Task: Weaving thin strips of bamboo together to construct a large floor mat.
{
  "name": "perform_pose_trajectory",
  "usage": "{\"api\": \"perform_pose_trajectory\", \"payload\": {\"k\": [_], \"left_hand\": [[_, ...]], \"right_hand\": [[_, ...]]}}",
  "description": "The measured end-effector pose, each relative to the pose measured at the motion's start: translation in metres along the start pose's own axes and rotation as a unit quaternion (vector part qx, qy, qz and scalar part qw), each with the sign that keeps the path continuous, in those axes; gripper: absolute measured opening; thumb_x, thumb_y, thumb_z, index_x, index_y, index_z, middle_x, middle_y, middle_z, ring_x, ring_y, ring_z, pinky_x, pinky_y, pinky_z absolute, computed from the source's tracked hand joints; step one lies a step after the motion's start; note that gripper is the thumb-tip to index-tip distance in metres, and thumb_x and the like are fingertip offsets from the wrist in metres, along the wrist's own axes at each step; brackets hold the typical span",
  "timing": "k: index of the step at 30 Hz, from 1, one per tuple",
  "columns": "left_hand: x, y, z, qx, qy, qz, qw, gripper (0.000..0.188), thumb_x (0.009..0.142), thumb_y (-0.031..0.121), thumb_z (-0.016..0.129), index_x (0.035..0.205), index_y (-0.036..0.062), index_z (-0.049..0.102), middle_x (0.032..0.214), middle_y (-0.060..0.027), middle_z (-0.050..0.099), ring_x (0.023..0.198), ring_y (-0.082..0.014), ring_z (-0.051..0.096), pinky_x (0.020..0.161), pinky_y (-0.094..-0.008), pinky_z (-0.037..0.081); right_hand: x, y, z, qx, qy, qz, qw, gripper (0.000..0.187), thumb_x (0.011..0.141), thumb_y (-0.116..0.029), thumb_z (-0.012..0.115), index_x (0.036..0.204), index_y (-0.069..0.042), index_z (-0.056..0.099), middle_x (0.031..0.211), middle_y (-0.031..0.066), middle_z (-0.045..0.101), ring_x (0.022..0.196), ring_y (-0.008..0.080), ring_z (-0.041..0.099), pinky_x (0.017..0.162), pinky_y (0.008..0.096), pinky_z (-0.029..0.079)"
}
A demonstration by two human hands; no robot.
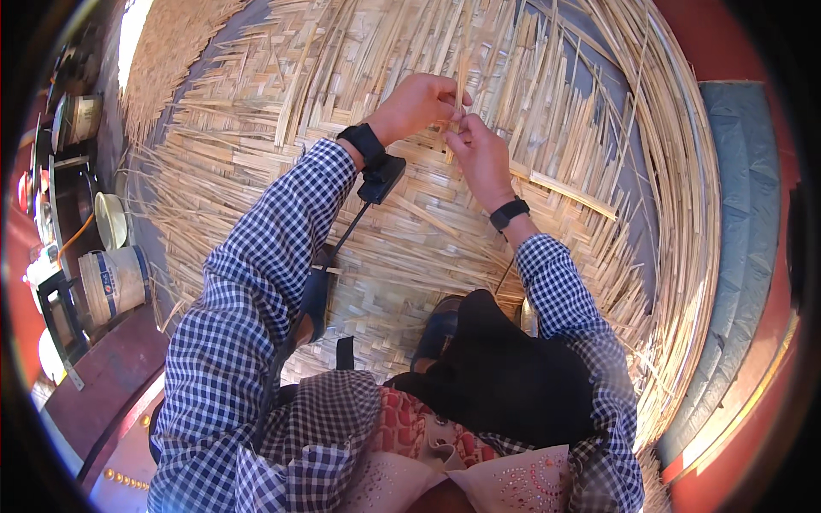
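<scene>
My left hand (419,104) and my right hand (481,162) meet above a large woven mat (368,316) of pale, split reed. Both are closed in a pinch, with the fingertips almost touching. A thin reed strip (463,73) stands up from between them; its lower end is hidden by the fingers. Under and around the hands, long loose reed ends stick out from the weave toward the far side and both sides. A black box-shaped device (382,179) hangs by the strap on my left wrist, and a black band (510,214) circles my right wrist.
At the left stand a white bucket (115,282) and a pale tub (111,221). A thick curved bundle of long reeds (684,171) borders the mat at the right, beside a grey-blue padded strip (742,239). My shoes (438,329) rest on the mat.
</scene>
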State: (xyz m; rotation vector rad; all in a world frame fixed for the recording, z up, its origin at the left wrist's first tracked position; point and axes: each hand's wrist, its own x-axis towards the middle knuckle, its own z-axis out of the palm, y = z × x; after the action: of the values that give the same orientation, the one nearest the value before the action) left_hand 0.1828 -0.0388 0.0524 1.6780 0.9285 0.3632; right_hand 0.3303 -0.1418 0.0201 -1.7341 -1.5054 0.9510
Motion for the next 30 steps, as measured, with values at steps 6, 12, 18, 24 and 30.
{"api": "perform_pose_trajectory", "payload": {"k": [6,12,18,24,30], "left_hand": [[0.013,-0.001,0.008,-0.063,0.044,-0.059,0.995,0.015,0.08,0.006,0.075,0.081,-0.0011,0.062,0.07,-0.0025,0.062,0.063,-0.01,0.057,0.059,-0.0278,0.048],[0.019,-0.007,0.027,0.033,0.105,0.011,0.994,0.014,0.079,0.006,0.075,0.084,-0.0008,0.063,0.072,-0.0044,0.064,0.063,-0.0101,0.056,0.06,-0.0268,0.048],[-0.006,-0.021,0.01,-0.084,0.05,0.041,0.994,0.02,0.087,0.018,0.073,0.098,0.0026,0.067,0.085,-0.0016,0.066,0.068,-0.0084,0.056,0.061,-0.0258,0.047],[0.006,-0.037,-0.011,-0.126,-0.024,-0.129,0.983,0.035,0.1,0.031,0.055,0.126,0.0076,0.056,0.099,0.0017,0.06,0.076,-0.0064,0.054,0.072,-0.0219,0.049],[0.019,-0.047,-0.014,-0.152,-0.182,-0.118,0.964,0.011,0.093,0.014,0.065,0.095,0.0062,0.058,0.085,0.0042,0.056,0.08,-0.0039,0.055,0.076,-0.0208,0.05]], "right_hand": [[0.002,0.0,0.002,0.002,0.019,0.033,0.999,0.027,0.084,-0.018,0.074,0.098,0.0,0.059,0.076,0.0123,0.067,0.067,0.0239,0.065,0.063,0.0333,0.051],[0.019,0.012,-0.008,-0.007,-0.063,0.081,0.995,0.033,0.08,-0.018,0.076,0.103,-0.001,0.059,0.072,0.012,0.065,0.066,0.0243,0.063,0.061,0.0336,0.049],[0.014,0.005,-0.002,0.003,-0.052,0.082,0.995,0.023,0.085,-0.021,0.066,0.1,-0.004,0.061,0.084,0.0145,0.066,0.083,0.0315,0.065,0.071,0.0402,0.049],[0.024,0.003,-0.009,0.32,-0.158,0.101,0.929,0.005,0.091,-0.004,0.064,0.095,-0.006,0.063,0.086,-0.0017,0.067,0.082,0.0065,0.064,0.068,0.0198,0.05],[0.037,0.031,-0.024,0.169,-0.034,0.1,0.98,0.013,0.083,-0.009,0.066,0.095,-0.004,0.066,0.086,0.0044,0.069,0.078,0.011,0.064,0.071,0.0255,0.049]]}}
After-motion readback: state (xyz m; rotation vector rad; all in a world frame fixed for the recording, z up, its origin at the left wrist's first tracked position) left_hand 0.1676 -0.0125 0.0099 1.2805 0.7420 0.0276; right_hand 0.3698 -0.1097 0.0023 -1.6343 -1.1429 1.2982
